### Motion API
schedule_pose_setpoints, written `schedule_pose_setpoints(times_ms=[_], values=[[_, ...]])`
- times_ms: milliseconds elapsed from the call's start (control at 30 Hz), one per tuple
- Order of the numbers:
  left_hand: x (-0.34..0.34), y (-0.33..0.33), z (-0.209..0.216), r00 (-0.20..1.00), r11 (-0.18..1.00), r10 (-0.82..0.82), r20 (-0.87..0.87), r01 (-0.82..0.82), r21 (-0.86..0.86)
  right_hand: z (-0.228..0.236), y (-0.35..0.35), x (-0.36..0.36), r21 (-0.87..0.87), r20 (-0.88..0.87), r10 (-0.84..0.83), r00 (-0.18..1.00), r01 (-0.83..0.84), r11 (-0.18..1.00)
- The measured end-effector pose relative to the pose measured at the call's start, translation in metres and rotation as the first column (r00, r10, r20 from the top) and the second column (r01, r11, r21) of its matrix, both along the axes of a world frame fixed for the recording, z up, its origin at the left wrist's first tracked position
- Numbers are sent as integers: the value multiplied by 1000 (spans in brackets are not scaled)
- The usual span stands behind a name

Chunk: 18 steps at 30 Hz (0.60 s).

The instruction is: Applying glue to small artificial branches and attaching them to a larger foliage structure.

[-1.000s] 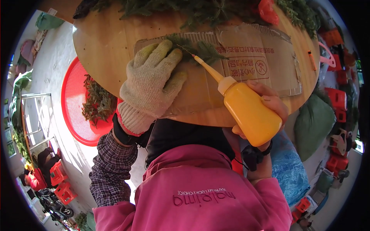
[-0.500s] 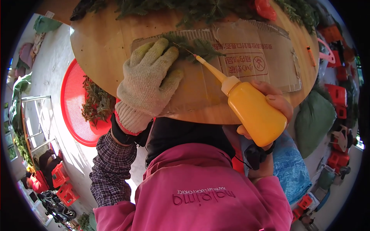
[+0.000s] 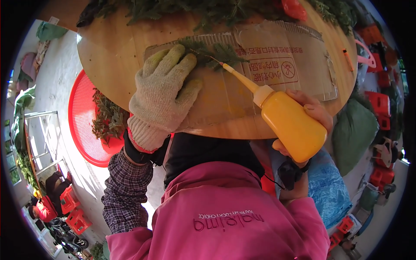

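Note:
My left hand (image 3: 164, 89), in a whitish knit glove, lies with its fingers stretched out over a flattened cardboard sheet (image 3: 310, 80). Its fingertips are at the left end of a small green fir sprig (image 3: 221, 53), partly covering it. Bare fingers of my right hand (image 3: 318, 112) wrap round a yellow squeeze bottle (image 3: 294, 125) with a long, thin nozzle. The bottle is tilted, its nozzle tip close to the sprig's bare stem; whether they touch I cannot tell.
Fir branches (image 3: 195, 13) and a red plastic piece (image 3: 295, 9) lie along the far side of the round wooden table (image 3: 106, 56). An orange pen-like stick (image 3: 348, 60) is at right. A red mesh basket (image 3: 82, 125) with greenery stands left, a green sack (image 3: 355, 134) right.
The yellow bottle and my right hand have shifted slightly right. My left hand stays on the cardboard near the sprig.

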<state>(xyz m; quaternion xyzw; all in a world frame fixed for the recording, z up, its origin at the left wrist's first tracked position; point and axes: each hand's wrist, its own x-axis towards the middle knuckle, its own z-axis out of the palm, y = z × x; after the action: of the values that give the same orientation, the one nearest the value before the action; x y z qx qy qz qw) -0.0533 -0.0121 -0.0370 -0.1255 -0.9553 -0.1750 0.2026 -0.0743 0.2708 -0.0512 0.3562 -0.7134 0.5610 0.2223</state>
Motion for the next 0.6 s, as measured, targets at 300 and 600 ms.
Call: schedule_pose_setpoints(times_ms=[300, 600], values=[[-1, 0, -4, 999, 999, 15, -43, -17, -40, 2, 6, -2, -10, 19, -2, 1000, 2, 1000], [-3, -2, -9, 998, 999, 3, -66, -6, -44, 1, 13, -1, -72, 73, 4, 997, 1, 997]])
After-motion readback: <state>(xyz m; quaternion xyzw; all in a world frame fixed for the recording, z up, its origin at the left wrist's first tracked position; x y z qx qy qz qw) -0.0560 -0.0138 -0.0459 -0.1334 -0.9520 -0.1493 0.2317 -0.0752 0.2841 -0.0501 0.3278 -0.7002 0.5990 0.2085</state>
